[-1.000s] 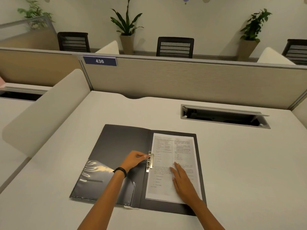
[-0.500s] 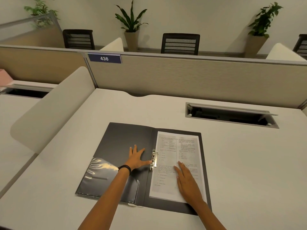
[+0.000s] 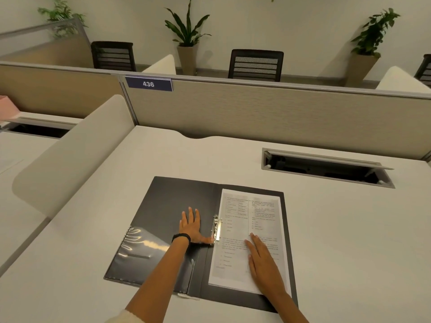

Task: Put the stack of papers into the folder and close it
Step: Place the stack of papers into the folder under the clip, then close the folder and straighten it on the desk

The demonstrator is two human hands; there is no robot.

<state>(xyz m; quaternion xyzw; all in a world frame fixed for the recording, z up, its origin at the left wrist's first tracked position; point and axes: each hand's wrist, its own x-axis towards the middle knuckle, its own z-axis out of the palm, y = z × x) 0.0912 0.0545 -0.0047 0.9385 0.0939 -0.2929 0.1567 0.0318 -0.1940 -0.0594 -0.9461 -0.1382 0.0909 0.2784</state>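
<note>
Dark grey folder point(image 3: 172, 201), white papers point(image 3: 235, 273) with black print, silver clip point(image 3: 217, 227), off-white counter point(image 3: 349, 229), black wristband point(image 3: 181, 237).

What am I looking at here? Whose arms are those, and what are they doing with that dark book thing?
A person wears a camera on their head, so you see their own two arms from above. On the pale desk lies an open dark grey plastic folder. A stack of white printed papers sits on its right half, beside a shiny metal clip. The left hand lies flat on the folder's left half, thumb touching the clip. The right hand presses flat on the papers. Neither hand holds anything. The folder is not closed yet.
</note>
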